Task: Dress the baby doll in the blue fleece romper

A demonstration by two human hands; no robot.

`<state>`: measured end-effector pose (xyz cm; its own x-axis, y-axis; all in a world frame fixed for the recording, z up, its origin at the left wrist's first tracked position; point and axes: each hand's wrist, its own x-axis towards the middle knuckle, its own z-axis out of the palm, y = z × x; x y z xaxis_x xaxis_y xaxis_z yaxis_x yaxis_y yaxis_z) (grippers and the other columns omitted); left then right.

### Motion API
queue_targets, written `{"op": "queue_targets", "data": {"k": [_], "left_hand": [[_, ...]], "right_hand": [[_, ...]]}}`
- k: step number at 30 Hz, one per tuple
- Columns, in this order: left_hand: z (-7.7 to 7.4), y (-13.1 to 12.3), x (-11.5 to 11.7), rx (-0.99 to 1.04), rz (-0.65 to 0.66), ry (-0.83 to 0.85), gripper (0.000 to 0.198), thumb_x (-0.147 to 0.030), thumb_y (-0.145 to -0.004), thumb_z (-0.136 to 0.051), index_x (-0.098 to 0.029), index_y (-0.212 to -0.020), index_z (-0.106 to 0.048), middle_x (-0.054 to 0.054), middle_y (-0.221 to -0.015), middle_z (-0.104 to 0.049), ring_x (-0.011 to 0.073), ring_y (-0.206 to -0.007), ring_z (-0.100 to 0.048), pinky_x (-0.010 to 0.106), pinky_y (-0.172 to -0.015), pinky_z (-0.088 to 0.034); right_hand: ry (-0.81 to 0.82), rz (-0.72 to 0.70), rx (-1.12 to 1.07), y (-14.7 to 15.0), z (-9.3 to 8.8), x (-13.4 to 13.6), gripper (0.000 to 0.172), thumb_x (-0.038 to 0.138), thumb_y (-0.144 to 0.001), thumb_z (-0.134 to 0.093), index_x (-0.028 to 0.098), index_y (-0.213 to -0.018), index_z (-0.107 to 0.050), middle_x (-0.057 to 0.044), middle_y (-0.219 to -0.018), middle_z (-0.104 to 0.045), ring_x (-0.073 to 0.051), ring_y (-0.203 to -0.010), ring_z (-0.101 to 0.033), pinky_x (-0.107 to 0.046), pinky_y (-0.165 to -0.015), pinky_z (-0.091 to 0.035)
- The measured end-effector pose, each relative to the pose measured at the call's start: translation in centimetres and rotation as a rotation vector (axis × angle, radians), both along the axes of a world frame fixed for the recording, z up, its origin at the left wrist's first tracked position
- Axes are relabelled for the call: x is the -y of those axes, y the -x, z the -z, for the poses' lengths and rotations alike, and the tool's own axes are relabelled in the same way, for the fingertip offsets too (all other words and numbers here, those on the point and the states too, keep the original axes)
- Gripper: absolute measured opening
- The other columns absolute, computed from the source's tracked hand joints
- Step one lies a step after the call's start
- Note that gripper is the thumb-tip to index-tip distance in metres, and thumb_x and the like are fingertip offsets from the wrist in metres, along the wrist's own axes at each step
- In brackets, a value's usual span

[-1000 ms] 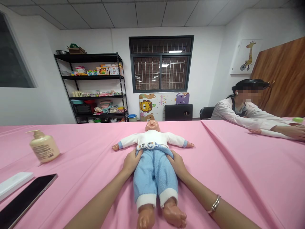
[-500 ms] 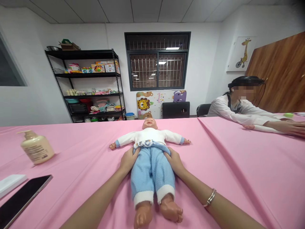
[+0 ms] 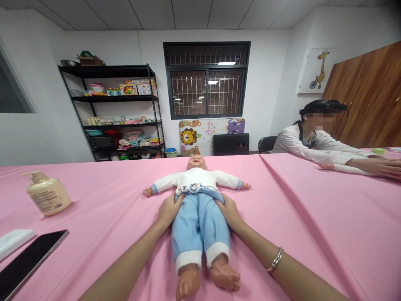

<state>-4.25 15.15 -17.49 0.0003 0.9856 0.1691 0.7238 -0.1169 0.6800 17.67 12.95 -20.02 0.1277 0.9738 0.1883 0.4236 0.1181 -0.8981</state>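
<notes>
A baby doll lies on its back on the pink tablecloth, arms spread and bare feet toward me. It wears a white top with blue cuffs and a cartoon face at the hem, and fleecy light-blue trousers with white cuffs. My left hand is closed on the trousers at the waist on the left. On the opposite side of the waist, my right hand grips them too. Both thumbs rest near the top's hem, and most of my fingers are hidden beneath the doll's sides.
A beige pump bottle stands at the left, with a black phone and a white flat object nearer me. Across at the right sits another person, arms stretched over the table beside a second doll's arm.
</notes>
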Motion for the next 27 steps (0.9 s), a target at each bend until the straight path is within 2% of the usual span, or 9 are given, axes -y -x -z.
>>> {"op": "queue_targets", "data": {"k": [10, 27], "left_hand": [[-0.1, -0.04, 0.14, -0.017, -0.008, 0.026, 0.048, -0.059, -0.081, -0.03, -0.022, -0.099, -0.054, 0.002, -0.105, -0.058, 0.0189, -0.097, -0.053, 0.021, -0.075, -0.034], [-0.07, -0.13, 0.02, -0.028, -0.01, 0.029, 0.049, -0.058, -0.081, -0.03, -0.021, -0.1, -0.055, 0.004, -0.107, -0.057, 0.0196, -0.098, -0.053, 0.022, -0.079, -0.035]], "right_hand": [[0.008, 0.013, 0.012, -0.08, 0.18, -0.14, 0.035, 0.044, -0.072, -0.038, 0.011, -0.076, -0.048, 0.0, -0.073, -0.055, -0.001, -0.064, -0.041, -0.011, -0.059, -0.029], [0.011, 0.009, 0.028, -0.11, 0.26, -0.2, 0.033, 0.043, -0.073, -0.036, 0.012, -0.078, -0.048, 0.001, -0.077, -0.056, -0.002, -0.068, -0.044, -0.011, -0.062, -0.031]]}}
